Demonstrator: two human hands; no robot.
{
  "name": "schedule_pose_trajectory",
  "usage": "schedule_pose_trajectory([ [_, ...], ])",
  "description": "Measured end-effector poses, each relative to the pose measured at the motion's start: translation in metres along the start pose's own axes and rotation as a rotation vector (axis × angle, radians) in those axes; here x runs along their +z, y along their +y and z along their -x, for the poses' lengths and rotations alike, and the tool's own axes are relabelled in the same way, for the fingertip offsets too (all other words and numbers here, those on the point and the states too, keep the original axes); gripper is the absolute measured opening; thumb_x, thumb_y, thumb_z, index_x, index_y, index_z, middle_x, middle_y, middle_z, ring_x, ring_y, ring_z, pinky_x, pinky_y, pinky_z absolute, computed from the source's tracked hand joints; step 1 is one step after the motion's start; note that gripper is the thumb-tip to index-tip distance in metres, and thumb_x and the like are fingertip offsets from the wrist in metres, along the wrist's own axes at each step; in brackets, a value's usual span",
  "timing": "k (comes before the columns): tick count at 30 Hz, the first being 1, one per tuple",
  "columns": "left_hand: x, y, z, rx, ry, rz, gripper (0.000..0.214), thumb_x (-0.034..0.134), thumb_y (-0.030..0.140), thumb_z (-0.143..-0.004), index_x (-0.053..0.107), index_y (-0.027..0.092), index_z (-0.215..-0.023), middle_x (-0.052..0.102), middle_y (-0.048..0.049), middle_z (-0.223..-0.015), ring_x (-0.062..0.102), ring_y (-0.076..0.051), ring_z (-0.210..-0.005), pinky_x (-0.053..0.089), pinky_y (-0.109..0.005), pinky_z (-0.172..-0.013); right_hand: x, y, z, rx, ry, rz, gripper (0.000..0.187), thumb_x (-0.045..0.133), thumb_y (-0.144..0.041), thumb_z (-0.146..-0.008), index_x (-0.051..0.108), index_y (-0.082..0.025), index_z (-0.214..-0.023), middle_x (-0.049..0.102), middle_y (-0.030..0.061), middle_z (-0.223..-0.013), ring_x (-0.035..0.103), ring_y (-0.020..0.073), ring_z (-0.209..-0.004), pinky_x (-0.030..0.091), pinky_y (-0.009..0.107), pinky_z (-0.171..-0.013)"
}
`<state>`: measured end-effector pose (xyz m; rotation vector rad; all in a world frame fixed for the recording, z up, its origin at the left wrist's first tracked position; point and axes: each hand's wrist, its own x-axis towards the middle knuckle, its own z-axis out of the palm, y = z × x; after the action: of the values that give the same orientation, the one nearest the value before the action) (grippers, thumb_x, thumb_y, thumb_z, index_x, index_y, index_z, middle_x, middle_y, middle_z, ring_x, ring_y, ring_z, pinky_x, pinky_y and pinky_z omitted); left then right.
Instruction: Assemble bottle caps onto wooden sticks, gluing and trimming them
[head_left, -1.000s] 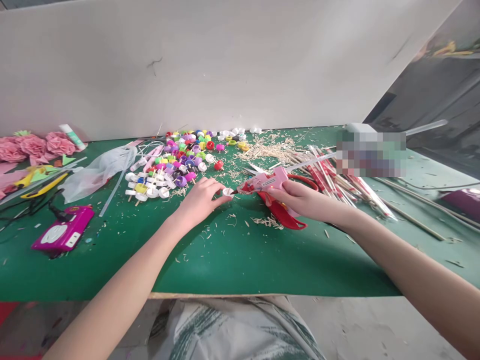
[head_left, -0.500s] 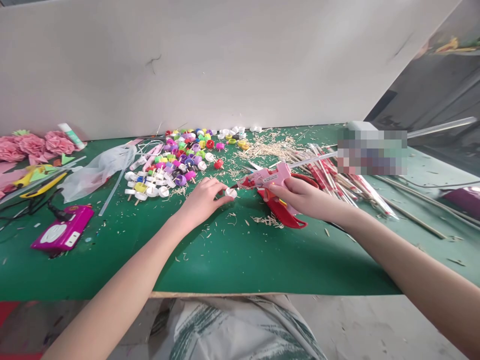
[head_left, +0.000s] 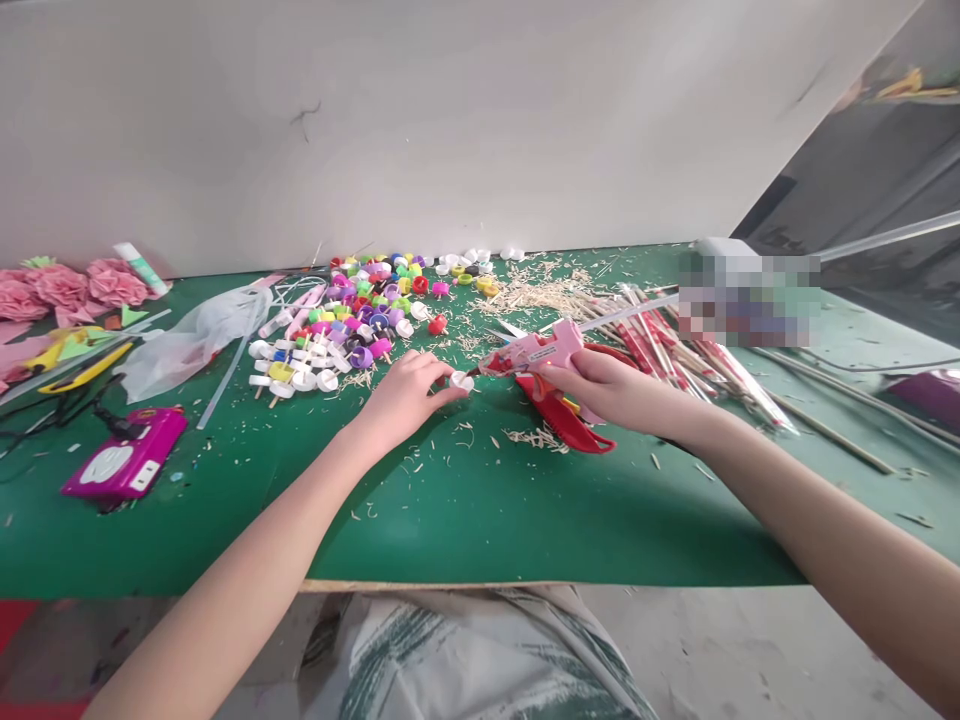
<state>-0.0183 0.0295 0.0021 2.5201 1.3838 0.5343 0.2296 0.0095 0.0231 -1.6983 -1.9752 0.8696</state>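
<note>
A small white bottle cap (head_left: 461, 382) is pinched between the thumb and fingers of my left hand (head_left: 411, 393), close above the table. My right hand (head_left: 611, 388) grips a pink glue gun (head_left: 544, 350) by its handle, with a clear glue stick (head_left: 628, 310) jutting from its back. The gun's nozzle is at the cap; whether it touches is too small to tell. Under the gun lies a red basket or scoop-like thing (head_left: 562, 420), partly hidden by my right hand. Left of my hands spreads a pile of coloured caps (head_left: 364, 320), many with short wooden sticks through them.
Wood shavings (head_left: 540, 285) litter the green table (head_left: 450, 530). At right lie bundled sticks in red and clear wrappers (head_left: 660, 350). A purple power strip (head_left: 131, 455), a plastic bag (head_left: 199, 340), yellow-handled pliers or scissors (head_left: 86, 370) and pink paper flowers (head_left: 67, 290) are at left.
Almost nothing differs. Both hands hold the same pose, the nozzle staying at the white cap, and the view has shifted very slightly.
</note>
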Motion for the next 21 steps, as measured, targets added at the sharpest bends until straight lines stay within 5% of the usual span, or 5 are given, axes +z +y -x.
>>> schedule_pose_trajectory([
  [8, 0.0043, -0.0031, -0.0011, 0.015, 0.037, -0.016, 0.034, 0.052, 0.047, -0.089, 0.065, 0.017, -0.094, 0.064, -0.0050, -0.093, 0.052, -0.021, -0.093, 0.042, -0.032, -0.078, -0.0027, 0.0019, -0.0002, 0.054, -0.019, -0.035, 0.047, 0.044, -0.068, -0.080, 0.035, -0.023, -0.069, 0.039, -0.0036, -0.061, 0.040, 0.0108, -0.053, 0.036, 0.028, -0.052],
  [21, 0.0035, 0.0000, -0.0010, 0.026, -0.008, -0.048, 0.033, 0.048, 0.045, -0.092, 0.063, 0.016, -0.096, 0.064, -0.0056, -0.100, 0.050, -0.020, -0.095, 0.041, -0.032, -0.082, -0.0006, 0.0058, -0.0012, 0.090, 0.023, -0.046, 0.054, 0.043, -0.074, -0.079, 0.029, -0.023, -0.065, 0.034, -0.0047, -0.057, 0.036, 0.0113, -0.055, 0.032, 0.029, -0.053],
])
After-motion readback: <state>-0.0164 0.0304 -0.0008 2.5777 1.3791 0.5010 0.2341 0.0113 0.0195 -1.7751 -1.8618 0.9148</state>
